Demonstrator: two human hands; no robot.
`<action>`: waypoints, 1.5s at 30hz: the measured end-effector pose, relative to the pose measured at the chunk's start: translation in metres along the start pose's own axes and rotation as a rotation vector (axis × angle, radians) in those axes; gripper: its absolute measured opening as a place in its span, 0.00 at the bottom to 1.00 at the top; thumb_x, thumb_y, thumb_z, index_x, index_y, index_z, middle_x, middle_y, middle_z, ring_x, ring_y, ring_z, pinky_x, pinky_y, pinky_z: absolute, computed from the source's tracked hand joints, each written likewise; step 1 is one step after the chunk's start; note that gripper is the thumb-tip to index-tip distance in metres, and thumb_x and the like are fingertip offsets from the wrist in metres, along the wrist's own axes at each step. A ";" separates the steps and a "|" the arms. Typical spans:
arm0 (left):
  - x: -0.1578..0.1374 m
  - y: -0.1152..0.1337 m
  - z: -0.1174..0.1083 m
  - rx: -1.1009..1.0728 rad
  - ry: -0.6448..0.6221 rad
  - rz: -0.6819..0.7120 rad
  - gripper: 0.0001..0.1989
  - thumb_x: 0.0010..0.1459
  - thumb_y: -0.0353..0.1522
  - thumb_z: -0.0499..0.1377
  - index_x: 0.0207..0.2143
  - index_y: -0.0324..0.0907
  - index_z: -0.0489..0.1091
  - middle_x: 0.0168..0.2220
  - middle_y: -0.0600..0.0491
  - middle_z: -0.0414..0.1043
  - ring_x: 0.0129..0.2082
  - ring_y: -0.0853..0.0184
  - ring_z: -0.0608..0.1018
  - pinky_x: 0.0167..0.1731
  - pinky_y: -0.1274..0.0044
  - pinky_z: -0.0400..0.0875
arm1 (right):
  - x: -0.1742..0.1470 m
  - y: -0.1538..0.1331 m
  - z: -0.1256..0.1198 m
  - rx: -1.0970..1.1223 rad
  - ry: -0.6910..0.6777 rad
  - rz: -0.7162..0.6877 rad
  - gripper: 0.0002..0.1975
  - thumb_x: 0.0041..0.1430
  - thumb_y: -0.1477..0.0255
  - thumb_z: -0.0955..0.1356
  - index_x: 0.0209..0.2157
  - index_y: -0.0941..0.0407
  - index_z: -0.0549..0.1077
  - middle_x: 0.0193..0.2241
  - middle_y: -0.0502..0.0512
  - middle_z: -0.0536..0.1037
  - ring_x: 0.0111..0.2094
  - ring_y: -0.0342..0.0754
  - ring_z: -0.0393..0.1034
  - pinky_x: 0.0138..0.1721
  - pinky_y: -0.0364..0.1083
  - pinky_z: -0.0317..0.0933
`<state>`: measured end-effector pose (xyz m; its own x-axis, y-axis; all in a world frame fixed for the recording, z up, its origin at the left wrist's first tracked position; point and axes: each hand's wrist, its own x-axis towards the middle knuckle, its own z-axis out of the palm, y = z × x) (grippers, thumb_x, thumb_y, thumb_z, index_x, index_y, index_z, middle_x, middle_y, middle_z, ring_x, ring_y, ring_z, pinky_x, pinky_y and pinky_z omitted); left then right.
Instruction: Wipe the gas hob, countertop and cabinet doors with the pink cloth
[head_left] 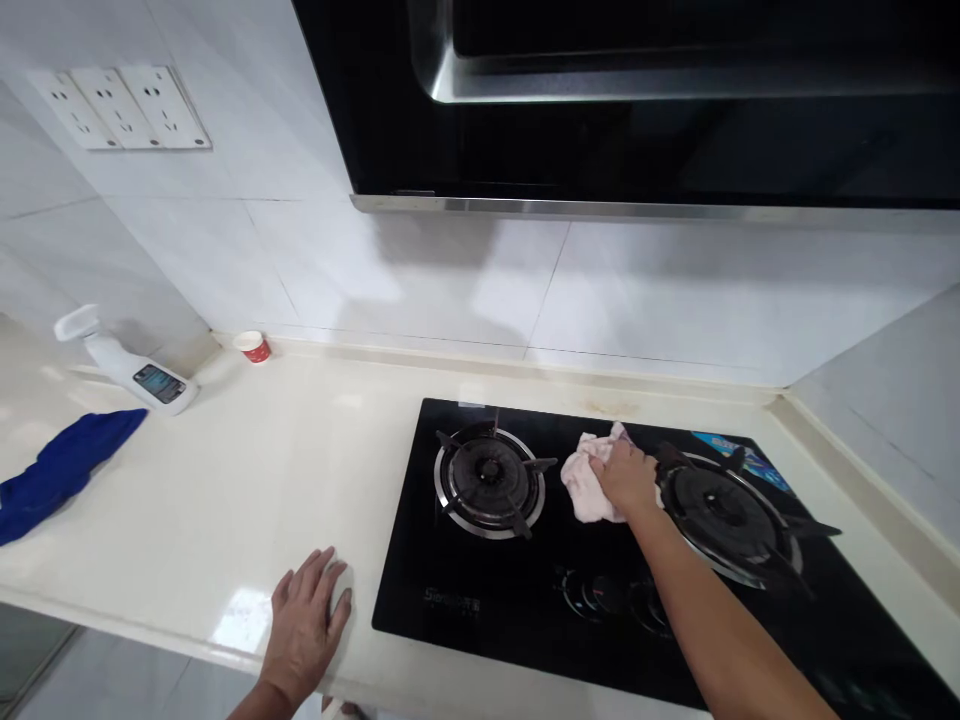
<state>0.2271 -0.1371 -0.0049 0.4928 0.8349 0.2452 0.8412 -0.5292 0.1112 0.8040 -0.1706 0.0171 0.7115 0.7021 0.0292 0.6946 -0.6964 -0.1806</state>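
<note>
My right hand [628, 474] presses a pale pink cloth [586, 484] onto the black glass gas stove [480, 570], between its two burners. The cloth is bunched under the fingers, which partly hide it. To its left is the left burner [490, 470], with a steel ring and dark pan supports. The right burner [720, 505] lies just right of my hand, and my forearm crosses over the stove front, covering part of the control knobs [600, 594]. My left hand [306, 615] rests on the cream countertop [300, 470] left of the stove, fingers spread and holding nothing.
A white spray bottle [124, 365] and a small red-and-white paper cup [253, 346] stand near the back wall at left. A blue cloth [64, 470] lies at the far left. The black range hood [637, 150] overhangs the stove. Wall sockets [124, 108] are at upper left.
</note>
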 end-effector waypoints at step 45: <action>-0.008 0.007 -0.001 0.077 0.199 0.168 0.18 0.60 0.33 0.58 0.53 0.43 0.71 0.61 0.45 0.70 0.66 0.55 0.63 0.70 0.59 0.39 | 0.098 -0.295 0.026 -0.299 -0.290 -0.535 0.26 0.65 0.62 0.67 0.62 0.54 0.62 0.57 0.59 0.66 0.55 0.56 0.62 0.55 0.58 0.61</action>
<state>0.2287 -0.1476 -0.0049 0.5800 0.6862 0.4390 0.7694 -0.6385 -0.0187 0.6656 0.1077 0.0478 0.2327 0.9440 -0.2341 0.9725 -0.2233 0.0664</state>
